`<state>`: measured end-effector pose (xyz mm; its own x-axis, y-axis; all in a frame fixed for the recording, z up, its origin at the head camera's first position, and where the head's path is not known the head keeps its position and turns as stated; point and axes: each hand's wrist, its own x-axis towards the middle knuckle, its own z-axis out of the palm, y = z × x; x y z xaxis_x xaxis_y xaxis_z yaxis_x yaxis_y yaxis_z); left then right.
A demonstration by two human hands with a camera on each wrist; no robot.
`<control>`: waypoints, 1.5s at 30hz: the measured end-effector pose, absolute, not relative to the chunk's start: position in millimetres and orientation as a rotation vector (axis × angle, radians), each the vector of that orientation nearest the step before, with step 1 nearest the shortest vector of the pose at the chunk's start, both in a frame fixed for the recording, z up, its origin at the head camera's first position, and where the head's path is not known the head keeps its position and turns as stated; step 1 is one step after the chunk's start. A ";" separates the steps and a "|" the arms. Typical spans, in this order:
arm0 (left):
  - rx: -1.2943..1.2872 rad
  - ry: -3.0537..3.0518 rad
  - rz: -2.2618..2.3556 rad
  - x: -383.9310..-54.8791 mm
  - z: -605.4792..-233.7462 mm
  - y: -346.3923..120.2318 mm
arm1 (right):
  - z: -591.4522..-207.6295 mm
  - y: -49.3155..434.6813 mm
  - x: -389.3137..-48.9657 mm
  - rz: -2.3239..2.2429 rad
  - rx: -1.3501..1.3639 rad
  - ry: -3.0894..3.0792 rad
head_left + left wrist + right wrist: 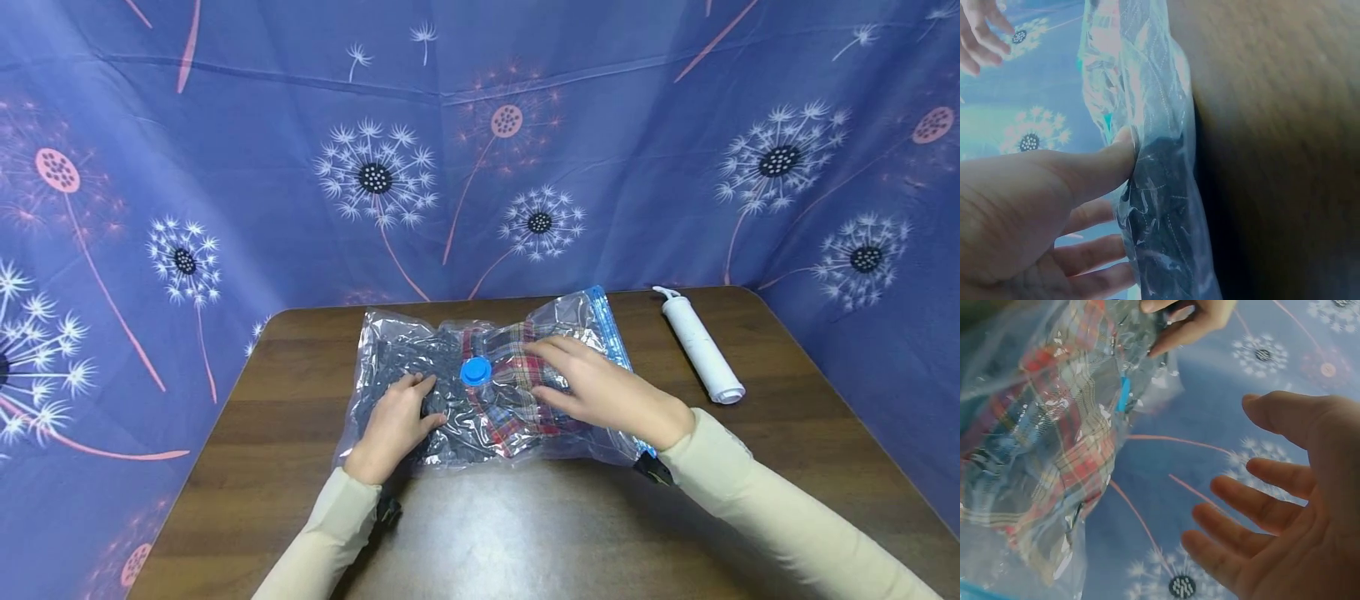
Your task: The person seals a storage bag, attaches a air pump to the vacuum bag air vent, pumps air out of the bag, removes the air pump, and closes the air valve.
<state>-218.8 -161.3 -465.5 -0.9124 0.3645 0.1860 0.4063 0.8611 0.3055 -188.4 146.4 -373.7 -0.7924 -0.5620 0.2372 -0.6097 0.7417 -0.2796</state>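
Note:
A clear vacuum storage bag [450, 450] lies flat on the wooden table, with dark grey cloth [408, 354] in its left part and red plaid cloth [517, 367] toward the right. Near its middle sits a round blue valve cap [476, 372]. My left hand [393, 425] rests on the bag's left part, fingers extended; in the left wrist view its thumb touches the plastic. Above the plaid side hovers my right hand [592, 383], fingers spread and apart from the bag in the right wrist view [1266, 506]. A blue zip edge [611, 329] runs along the bag's right end.
A white hand pump [701, 350] with its handle toward the back lies on the table [480, 533], right of the bag. Behind and on both sides hangs a blue curtain [450, 167] with dandelion print.

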 end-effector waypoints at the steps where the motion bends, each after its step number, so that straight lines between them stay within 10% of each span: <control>1: -0.608 -2.912 -0.511 -218.7 -465.2 -161.2 | -373.4 150.8 -182.1 0.529 0.924 -2.797; 18: -0.607 -2.806 -0.385 -179.6 -460.1 -171.6 | -403.4 181.9 -121.1 0.673 0.624 -2.770; 45: -0.515 -2.817 -0.196 -179.9 -471.0 -155.4 | -462.4 213.9 -140.4 0.677 0.464 -3.053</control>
<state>-179.9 -155.4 -471.0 -0.9003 0.3272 0.2869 0.3638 0.9278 0.0833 -140.4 213.9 -462.4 -0.9567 -0.2878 0.0438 -0.2794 0.8651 -0.4166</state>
